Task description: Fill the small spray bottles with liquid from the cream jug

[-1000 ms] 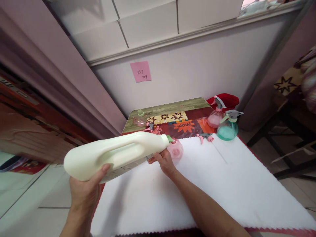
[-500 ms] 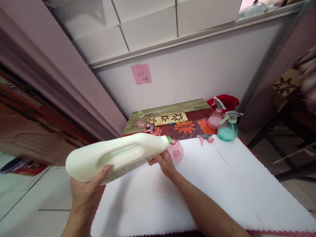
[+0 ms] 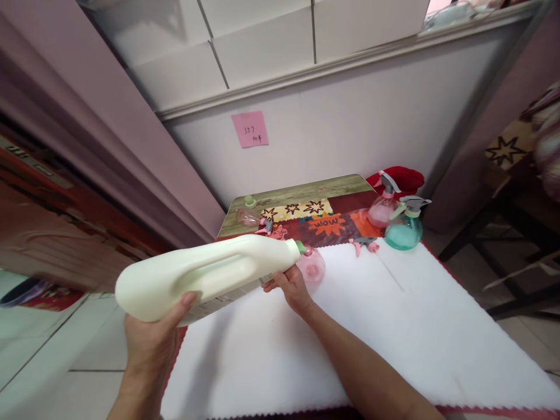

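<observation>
A large pale-green detergent jug (image 3: 210, 255) lies almost level in the air, its spout end to the right and slightly higher. My left hand (image 3: 151, 335) grips its underside near the base, thumb along the side. Beneath the neck, my right hand (image 3: 291, 289) holds the jug with bent fingers, partly hidden by it. The jug's green spout (image 3: 300, 247) meets the mouth of a round, clear pink bottle (image 3: 315, 269) standing on a white cloth (image 3: 371, 338). Whether liquid flows cannot be seen. A loose pink-and-grey spray head (image 3: 365, 245) with its tube lies to the right.
At the table's far right stand a pink spray bottle (image 3: 380, 211) and a teal spray bottle (image 3: 403, 234). Far left are another clear pink bottle (image 3: 248, 218), a second spray head (image 3: 265, 226) and a green cap (image 3: 249, 202). A white wall (image 3: 306, 134) rises behind.
</observation>
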